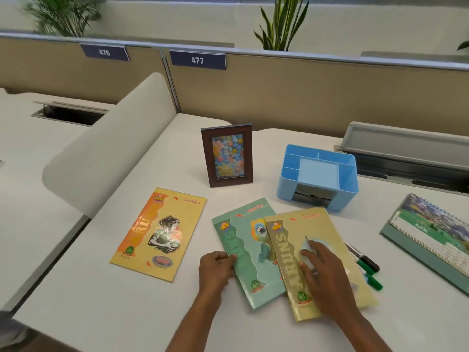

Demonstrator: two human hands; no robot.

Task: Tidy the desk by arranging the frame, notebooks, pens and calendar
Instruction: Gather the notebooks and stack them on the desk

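On the white counter (pixel 127 301), the teal paper notebook (pixel 243 250) is pinched by the left hand (pixel 215 268), and the overlapping yellow paper notebook (pixel 330 229) is pressed under the flat right hand (pixel 322 273). The brown wooden frame (pixel 227 154) is stood upright; the green marker pens (pixel 368 265) and spiral calendar (pixel 431 237) are judged outstanding.

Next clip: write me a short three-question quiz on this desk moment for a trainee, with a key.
1. True or false: the picture frame lies flat.
2. Where two notebooks overlap, which one is on top? A) green notebook B) pale yellow notebook C) neither, they lie apart
3. Which hand grips the green notebook's edge?

Key
1. False; it stands upright.
2. B.
3. The left hand; the right hand rests flat on the pale yellow notebook.
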